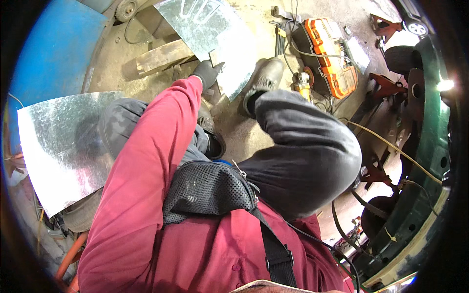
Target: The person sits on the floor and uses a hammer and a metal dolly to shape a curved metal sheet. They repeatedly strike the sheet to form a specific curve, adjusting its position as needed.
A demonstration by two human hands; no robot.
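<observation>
My left hand (207, 74), in a dark glove, is closed at the near left edge of a shiny metal sheet (200, 27). One finger lies over the sheet's top, and the thumb is hidden. A narrow light strip (214, 57) shows beside the fingers along that edge; I cannot tell whether it is a separate piece. The sheet's far part bears several looped bright marks, and its right side is washed out by glare. My right hand is not in view. A second metal sheet (63, 141) lies at the left, beside my bent leg.
A wooden beam (166, 56) lies left of the far sheet. To the right stand an orange and black toolbox (337, 73) and a yellow angle grinder (304, 88) with cables around it. A blue panel (58, 49) rises at left; red stands (386, 85) and a green vehicle frame (435, 136) stand at right.
</observation>
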